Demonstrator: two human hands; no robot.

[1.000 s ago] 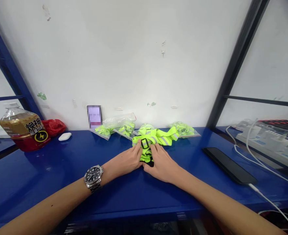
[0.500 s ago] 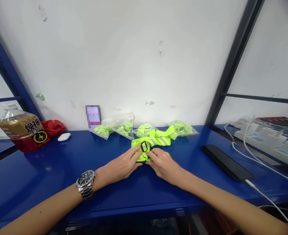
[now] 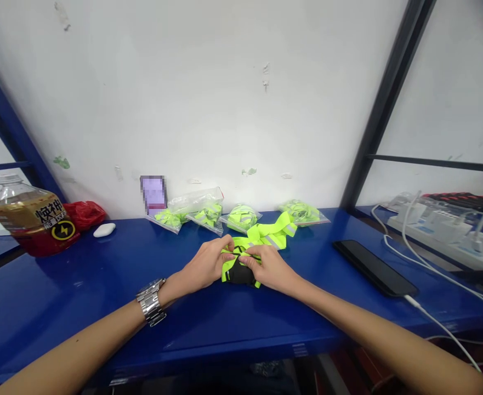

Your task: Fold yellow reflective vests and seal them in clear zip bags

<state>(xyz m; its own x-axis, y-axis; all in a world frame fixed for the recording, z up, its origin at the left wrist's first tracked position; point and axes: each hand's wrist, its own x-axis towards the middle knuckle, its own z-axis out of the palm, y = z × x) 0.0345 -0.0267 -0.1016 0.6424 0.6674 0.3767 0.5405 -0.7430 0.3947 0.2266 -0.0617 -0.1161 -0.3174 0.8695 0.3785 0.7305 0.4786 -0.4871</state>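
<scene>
A neon-yellow reflective strap (image 3: 272,236) with grey stripes lies bunched on the blue table in front of me. At its near end a black fabric piece (image 3: 240,273) shows between my hands. My left hand (image 3: 209,262), with a metal watch (image 3: 151,302) on its wrist, pinches the strap's left side. From the right, my right hand (image 3: 271,269) pinches the near part of the strap, thumb pressed at the top of the black piece. The strap's far end trails loosely back to the right. The fingertips partly hide the folds.
Several clear bags (image 3: 242,218) of yellow straps line the wall. A phone-like screen (image 3: 154,195) leans there. At left are a drink bottle (image 3: 35,216), a red bag (image 3: 85,214) and a white case (image 3: 104,230). A charging phone (image 3: 375,267) and power strip (image 3: 447,227) are at right.
The near end of the strap has been turned up, so the black piece now faces me and the buckle is mostly covered. My left wrist has rotated, and both hands have shifted their grip.
</scene>
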